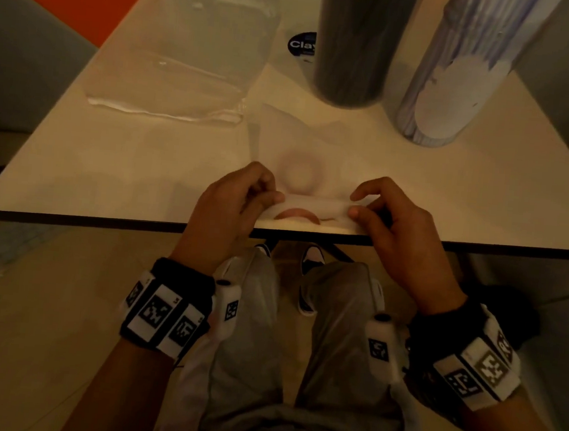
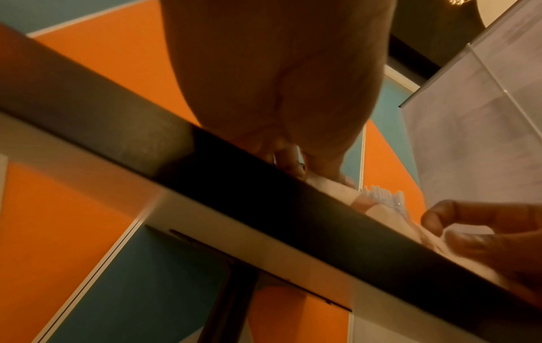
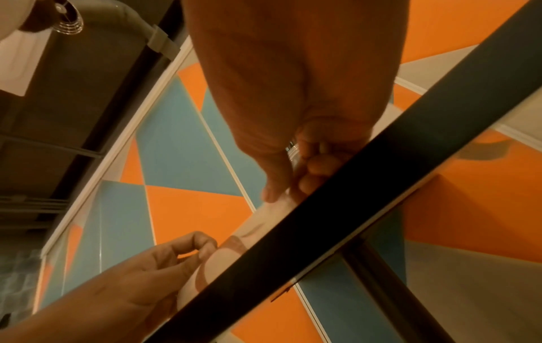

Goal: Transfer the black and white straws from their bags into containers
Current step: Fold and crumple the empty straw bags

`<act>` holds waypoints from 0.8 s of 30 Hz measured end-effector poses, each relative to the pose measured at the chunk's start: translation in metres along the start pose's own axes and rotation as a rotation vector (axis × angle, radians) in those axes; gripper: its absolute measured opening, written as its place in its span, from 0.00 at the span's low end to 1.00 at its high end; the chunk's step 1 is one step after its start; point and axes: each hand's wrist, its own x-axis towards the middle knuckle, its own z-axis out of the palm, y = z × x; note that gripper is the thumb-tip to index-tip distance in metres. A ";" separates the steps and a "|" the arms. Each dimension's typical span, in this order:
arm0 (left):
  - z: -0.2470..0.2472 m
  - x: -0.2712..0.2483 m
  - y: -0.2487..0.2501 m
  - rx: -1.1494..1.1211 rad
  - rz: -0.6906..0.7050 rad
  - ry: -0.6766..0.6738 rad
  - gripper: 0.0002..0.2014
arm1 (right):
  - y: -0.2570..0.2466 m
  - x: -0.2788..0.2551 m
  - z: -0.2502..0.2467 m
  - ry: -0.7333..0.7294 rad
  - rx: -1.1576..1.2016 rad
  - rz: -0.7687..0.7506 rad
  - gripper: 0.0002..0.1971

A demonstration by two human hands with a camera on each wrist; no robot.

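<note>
A frosted empty bag (image 1: 311, 149) with a reddish ring print lies flat at the table's near edge, its near end folded over into a white strip. My left hand (image 1: 271, 194) pinches the strip's left end and my right hand (image 1: 358, 205) pinches its right end. Behind it stand a tall container of black straws (image 1: 356, 46) and a tall container of white straws (image 1: 460, 79). In the left wrist view my left hand's fingers (image 2: 293, 162) press the bag (image 2: 378, 210). The right wrist view shows my right hand (image 3: 281, 188) on the bag (image 3: 264, 220), with my left hand (image 3: 202, 250) opposite.
A second, clear empty bag (image 1: 183, 58) lies flat on the left half of the cream table (image 1: 108, 172). A round black sticker (image 1: 301, 45) sits beside the black container. The table's dark front edge (image 1: 479, 248) runs just under my hands; my knees are below it.
</note>
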 end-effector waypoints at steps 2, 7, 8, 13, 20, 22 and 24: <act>0.000 0.000 -0.003 0.017 0.030 -0.017 0.08 | 0.000 0.005 0.000 0.000 -0.013 0.029 0.02; -0.006 -0.004 -0.014 0.077 0.087 -0.185 0.21 | 0.004 0.013 0.000 0.005 -0.130 0.058 0.06; -0.007 -0.004 -0.015 0.088 0.096 -0.174 0.19 | 0.004 0.013 -0.001 -0.017 -0.130 0.045 0.07; -0.009 -0.004 -0.012 0.099 0.056 -0.127 0.11 | 0.006 0.003 -0.017 -0.261 -0.123 -0.054 0.29; -0.008 -0.003 0.000 -0.010 -0.051 -0.089 0.05 | 0.005 -0.009 -0.006 -0.024 -0.008 -0.087 0.09; -0.006 -0.003 -0.001 0.012 -0.027 -0.093 0.05 | 0.006 -0.007 -0.002 0.018 -0.030 -0.063 0.04; -0.004 -0.003 -0.005 0.068 0.013 -0.093 0.12 | 0.007 -0.002 0.000 0.049 -0.041 -0.018 0.04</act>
